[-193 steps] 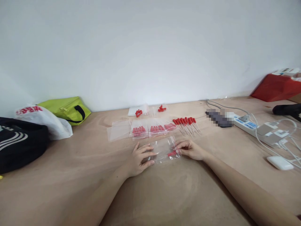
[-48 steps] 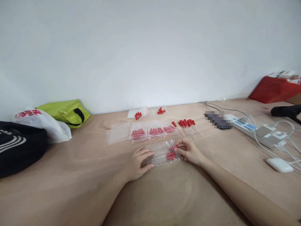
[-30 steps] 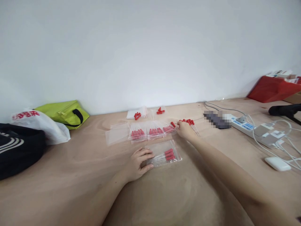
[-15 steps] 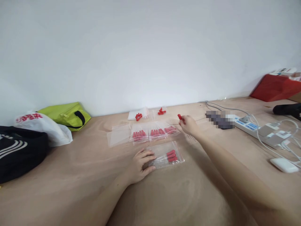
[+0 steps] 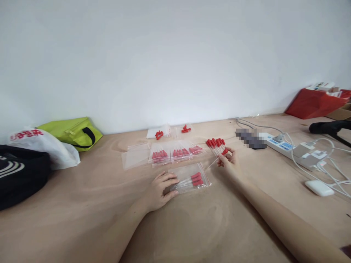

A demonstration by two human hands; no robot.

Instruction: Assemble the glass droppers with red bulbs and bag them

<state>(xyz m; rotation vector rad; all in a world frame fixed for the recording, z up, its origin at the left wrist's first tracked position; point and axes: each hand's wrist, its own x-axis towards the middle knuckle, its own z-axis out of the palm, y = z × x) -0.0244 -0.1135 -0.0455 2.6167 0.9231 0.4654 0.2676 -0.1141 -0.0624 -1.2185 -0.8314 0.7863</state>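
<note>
My left hand (image 5: pixel 163 189) rests with fingers apart on the left edge of a clear zip bag (image 5: pixel 189 171), which holds several red-ended droppers (image 5: pixel 196 179). To the right, my right hand (image 5: pixel 229 162) pinches one red-ended dropper (image 5: pixel 224 152), its thin clear stem pointing left toward the bag's opening. Just beyond that hand, a row of loose droppers (image 5: pixel 215 143) lies with red ends toward the wall. Filled zip bags (image 5: pixel 159 155) overlap behind the front bag, and flat clear bags (image 5: pixel 135 156) lie at their left.
Small red pieces (image 5: pixel 159 134) lie on bags near the wall. At the left are a black bag (image 5: pixel 22 179), a white plastic bag (image 5: pixel 55 148) and a green bag (image 5: pixel 74 133). A power strip (image 5: pixel 282 143) with cables, a white case (image 5: pixel 319 187) and a red bag (image 5: pixel 309 103) are at the right.
My right hand has moved back toward me and now holds a dropper by its red end; the loose row it covered shows. The view has shifted slightly. My left hand stays on the bag.
</note>
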